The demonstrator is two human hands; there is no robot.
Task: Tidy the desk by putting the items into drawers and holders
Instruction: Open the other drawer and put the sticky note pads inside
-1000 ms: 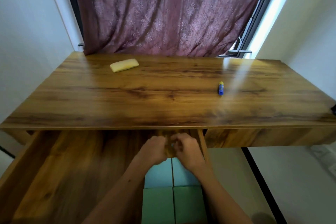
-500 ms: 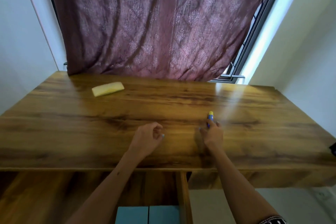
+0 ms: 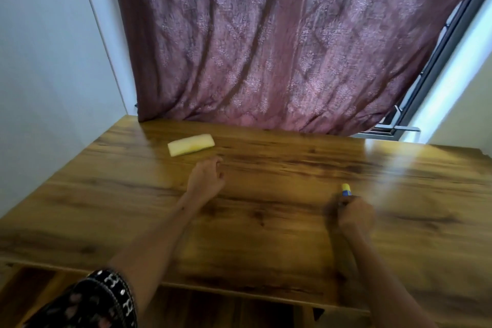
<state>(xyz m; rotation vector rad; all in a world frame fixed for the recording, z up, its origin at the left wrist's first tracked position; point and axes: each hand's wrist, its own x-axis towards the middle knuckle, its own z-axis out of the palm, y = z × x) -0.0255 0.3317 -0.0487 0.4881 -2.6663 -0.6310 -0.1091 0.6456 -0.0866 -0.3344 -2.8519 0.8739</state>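
Head view: glue stick (image 3: pixel 345 190), blue with a yellow cap, is gripped by the blurred right hand (image 3: pixel 355 217) above the wooden desk (image 3: pixel 266 221), cap poking out past the fingers. Left of the glue stick, the left hand (image 3: pixel 206 181) hovers with loosely curled fingers, holding nothing. Beyond that hand, a yellow sponge (image 3: pixel 191 144) lies near the maroon curtain (image 3: pixel 279 42).

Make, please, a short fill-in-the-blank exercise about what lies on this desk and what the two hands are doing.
1. The right hand grips a blue and yellow ____.
2. The left hand reaches toward the pale yellow ____ lying flat on the desk.
3. Behind the desk hangs a dark red ____.

Missing words: glue stick; sponge; curtain.
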